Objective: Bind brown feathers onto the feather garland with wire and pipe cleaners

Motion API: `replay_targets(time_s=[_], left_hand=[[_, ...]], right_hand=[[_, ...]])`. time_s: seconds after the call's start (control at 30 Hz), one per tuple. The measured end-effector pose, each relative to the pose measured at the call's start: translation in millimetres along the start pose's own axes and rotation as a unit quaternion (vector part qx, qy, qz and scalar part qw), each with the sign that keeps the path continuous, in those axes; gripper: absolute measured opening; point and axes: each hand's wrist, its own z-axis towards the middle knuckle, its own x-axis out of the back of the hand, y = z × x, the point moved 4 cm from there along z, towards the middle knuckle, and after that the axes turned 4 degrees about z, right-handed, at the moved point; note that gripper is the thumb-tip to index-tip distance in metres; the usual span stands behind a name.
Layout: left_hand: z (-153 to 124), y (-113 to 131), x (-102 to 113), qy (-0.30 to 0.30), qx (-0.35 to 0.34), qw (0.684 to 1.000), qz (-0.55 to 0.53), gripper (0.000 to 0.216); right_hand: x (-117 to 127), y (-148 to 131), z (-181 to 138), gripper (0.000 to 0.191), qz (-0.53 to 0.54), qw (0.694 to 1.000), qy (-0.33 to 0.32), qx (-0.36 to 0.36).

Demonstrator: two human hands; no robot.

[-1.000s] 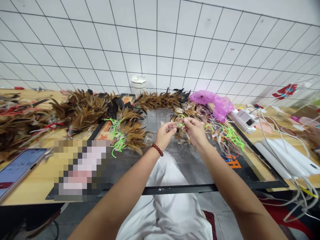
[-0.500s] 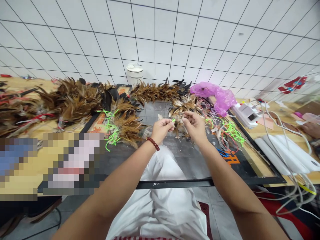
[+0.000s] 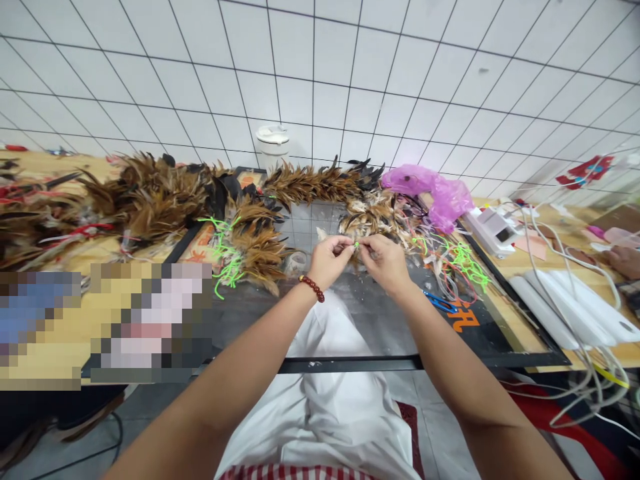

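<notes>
A white tiled wall rises behind a wooden table, on which a black-framed panel lies in front of the person. A long brown feather strip runs along the panel's far side, with a pink-purple bag at its right end. A shorter feather bundle with bright green ends lies on the left, and loose pale feathers lie just beyond the hands. Half a second ago the right hand stood apart from the left hand, which alone held the green cord; now their fingertips nearly meet, each thumb and finger pinched on that cord, above the panel's middle. That makes it fine two-handed work on one small spot, I judge, though the cord is too small to tell whether it forms a knot or loop.
</notes>
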Motion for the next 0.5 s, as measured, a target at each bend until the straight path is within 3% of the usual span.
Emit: replay_targets(time_s=[0.1, 0.2, 0.33, 0.5], left_hand=[[-2.3, 9.6, 4.2, 0.015, -0.085, 0.995, 0.052, 0.009], [-5.1, 13.9, 3.9, -0.023, -0.135, 0.985, 0.104, 0.013], [-5.9, 12.3, 4.8, -0.026, -0.154, 0.973, 0.169, 0.010], [-4.1, 10.3, 5.1, -0.012, -0.150, 0.955, 0.256, 0.009]], right_hand=[[0.7, 1.1, -0.4, 0.020, -0.007, 1.000, -0.003, -0.008], [-0.5, -1.8, -1.0, 0.019, -0.020, 1.000, -0.017, -0.009], [-2.2, -5.6, -1.3, 0.018, 0.002, 0.999, -0.028, -0.019], [-2.9, 3.7, -1.4, 0.014, 0.074, 0.992, -0.014, -0.104]])
